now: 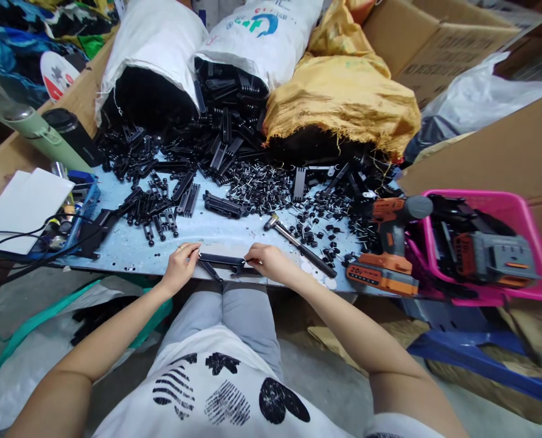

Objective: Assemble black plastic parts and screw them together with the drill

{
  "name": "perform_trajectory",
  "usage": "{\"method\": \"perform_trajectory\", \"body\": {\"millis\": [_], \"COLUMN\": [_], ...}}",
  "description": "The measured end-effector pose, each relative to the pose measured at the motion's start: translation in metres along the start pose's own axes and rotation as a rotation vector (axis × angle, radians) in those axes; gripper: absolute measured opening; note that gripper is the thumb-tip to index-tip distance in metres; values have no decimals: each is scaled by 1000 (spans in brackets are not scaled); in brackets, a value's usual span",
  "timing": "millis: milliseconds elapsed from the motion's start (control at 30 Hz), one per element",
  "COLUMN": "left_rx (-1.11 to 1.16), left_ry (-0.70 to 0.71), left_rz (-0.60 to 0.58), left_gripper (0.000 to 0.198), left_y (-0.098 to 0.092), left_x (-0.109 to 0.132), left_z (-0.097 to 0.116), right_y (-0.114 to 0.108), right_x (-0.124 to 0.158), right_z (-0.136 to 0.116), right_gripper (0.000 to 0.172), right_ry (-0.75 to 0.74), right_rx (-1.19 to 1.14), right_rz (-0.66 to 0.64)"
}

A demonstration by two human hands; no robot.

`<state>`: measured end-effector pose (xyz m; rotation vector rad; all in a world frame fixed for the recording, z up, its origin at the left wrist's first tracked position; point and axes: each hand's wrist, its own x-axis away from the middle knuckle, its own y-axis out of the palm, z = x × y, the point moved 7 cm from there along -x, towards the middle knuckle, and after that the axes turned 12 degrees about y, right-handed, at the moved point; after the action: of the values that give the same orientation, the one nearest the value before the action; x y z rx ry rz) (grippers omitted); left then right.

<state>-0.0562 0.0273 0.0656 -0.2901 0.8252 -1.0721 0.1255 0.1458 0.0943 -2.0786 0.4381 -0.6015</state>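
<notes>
Both hands pinch one long, flat black plastic bar (220, 260) at the near edge of the pale blue table (216, 230): left hand (180, 263) grasps one end, right hand (266, 260) the other; a metal-headed hammer (298, 244) lies just beside the right hand

The right hand (267, 261) hides one end of the black bracket (220, 260).

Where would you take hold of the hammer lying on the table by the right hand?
By the black handle, near its free end, coming from the near table edge. The hammer lies flat and slanted: metal head away among loose parts, handle end just right of the right hand pinching the black bar.
</notes>
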Motion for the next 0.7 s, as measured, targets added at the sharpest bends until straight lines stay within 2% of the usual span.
{"method": "perform_trajectory", "body": {"millis": [133, 300, 567, 633, 700], "left_rx": [-28, -190, -324, -344, -368], "left_ry": [104, 190, 299, 357, 413], "left_rz": [-19, -18, -196, -173, -88], "left_gripper": [22, 24, 26, 25, 26], "left_y": [4, 2, 10, 11, 10], "left_x": [0, 6, 2, 3, 7], "left_z": [8, 10, 24, 27, 28], "right_y": [1, 5, 15, 15, 16], "right_x": [2, -2, 0, 2, 4], "right_z": [-19, -16, -13, -10, -4], "right_gripper": [21, 22, 17, 16, 15], "right_ry": [-69, 14, -12, -10, -16], "right_rx": [153, 236, 170, 131, 73], "right_rz": [-67, -39, -1, 35, 94]}}
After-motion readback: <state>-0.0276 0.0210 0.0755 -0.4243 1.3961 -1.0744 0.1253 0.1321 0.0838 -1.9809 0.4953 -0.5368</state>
